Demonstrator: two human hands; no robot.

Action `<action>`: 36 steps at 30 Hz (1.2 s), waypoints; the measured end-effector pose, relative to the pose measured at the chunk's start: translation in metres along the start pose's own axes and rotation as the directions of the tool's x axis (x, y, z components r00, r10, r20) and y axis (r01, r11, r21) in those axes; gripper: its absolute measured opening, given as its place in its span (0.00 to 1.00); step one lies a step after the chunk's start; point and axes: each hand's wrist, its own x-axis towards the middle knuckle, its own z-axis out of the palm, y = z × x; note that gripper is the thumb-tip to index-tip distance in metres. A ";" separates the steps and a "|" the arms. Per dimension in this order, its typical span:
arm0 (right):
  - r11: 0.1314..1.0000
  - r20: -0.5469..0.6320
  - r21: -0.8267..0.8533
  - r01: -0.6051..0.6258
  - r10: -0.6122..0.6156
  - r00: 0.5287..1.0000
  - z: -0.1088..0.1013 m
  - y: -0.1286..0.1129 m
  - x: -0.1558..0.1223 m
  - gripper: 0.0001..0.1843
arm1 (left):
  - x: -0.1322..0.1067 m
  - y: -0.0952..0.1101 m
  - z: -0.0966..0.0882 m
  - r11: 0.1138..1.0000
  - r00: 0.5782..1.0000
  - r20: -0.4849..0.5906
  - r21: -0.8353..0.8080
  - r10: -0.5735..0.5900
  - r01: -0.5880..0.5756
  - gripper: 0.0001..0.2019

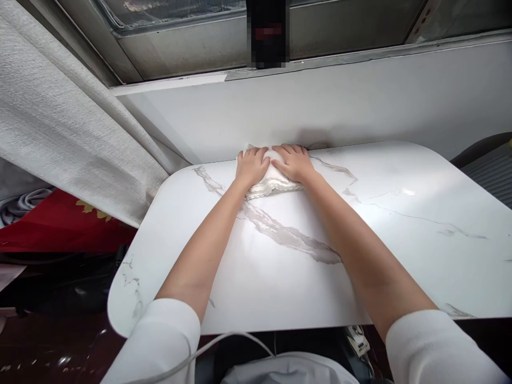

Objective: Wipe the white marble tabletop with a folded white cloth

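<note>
A folded, layered white cloth (pixel 276 184) lies near the far edge of the white marble-patterned table (pixel 280 293). My left hand (pixel 253 166) rests on the cloth's left part, palm down, its fingers spread over the top. On the right part lies my right hand (pixel 294 161), also palm down, with the fingers stretched toward the wall. The two thumbs point toward each other with cloth showing between them. Whether the fingertips curl under the cloth's far edge is hidden.
Behind the table stands a white wall (pixel 352 101) below a window with a dark pixelated object (pixel 268 37). A grey-white curtain (pixel 80 106) hangs at the left, above red fabric (pixel 60 221). A grey cable (pixel 224 338) crosses near my lap; a dark-rimmed chair (pixel 488 146) is at the right.
</note>
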 end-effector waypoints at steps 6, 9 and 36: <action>0.998 0.023 -0.055 -0.022 0.024 0.999 -0.007 -0.003 -0.032 0.32 | -0.027 0.020 -0.002 1.000 1.000 0.005 -0.010 0.003 -0.003 0.25; 0.997 0.054 -0.071 -0.038 0.042 0.998 -0.014 -0.006 -0.057 0.33 | -0.047 0.034 -0.004 1.000 1.000 0.005 -0.002 0.007 -0.007 0.24; 0.978 0.058 -0.177 0.113 -0.104 0.993 -0.063 -0.012 -0.297 0.35 | -0.246 0.147 -0.024 0.959 0.959 0.129 0.100 0.251 -0.264 0.28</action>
